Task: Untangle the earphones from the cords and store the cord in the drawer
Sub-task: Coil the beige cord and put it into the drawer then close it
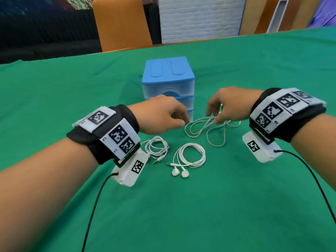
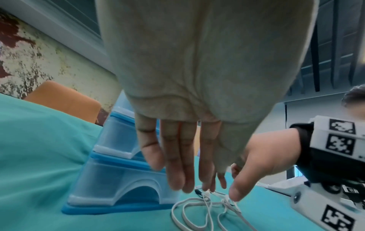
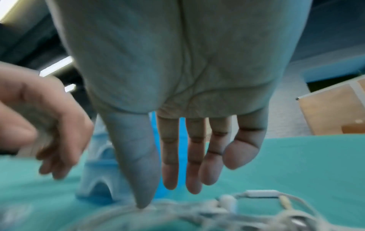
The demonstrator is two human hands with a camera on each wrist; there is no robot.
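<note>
We are leaning over the green tablecloth (image 1: pixel 236 179) with both hands lowered toward the tangled pile of white cords (image 1: pixel 205 130) lying just in front of the blue drawer unit (image 1: pixel 168 84). Our right hand (image 1: pixel 229 104) is hanging over the pile with its fingers straight and relaxed; its thumb tip seems to be touching a strand, though the right wrist view is blurred and we cannot be sure it is pinching anything. Our left hand (image 1: pixel 161 115) is reaching in from the other side with its fingers extended and loose, holding nothing, its tips just above the loops.

Nearer to us, two pieces are already lying apart from the pile: a coiled pair of earphones (image 1: pixel 189 157) with its two buds (image 1: pixel 180 172) and plug, and beside it a small coiled cable (image 1: pixel 157 147) ending in a jack. All the drawers are looking closed.

We are judging the tangle to be very light, limp and a little slick, so it will be sliding and dragging along as one lump if we pull on a loop. The thin strands and their joints at the buds and the inline remote (image 3: pixel 260 193) are the fragile spots. We are thinking the better hold is a fingertip pinch on a hard part, a plug or a bud, with the other hand pinning the rest flat while we are feeding that end back through the loops.
</note>
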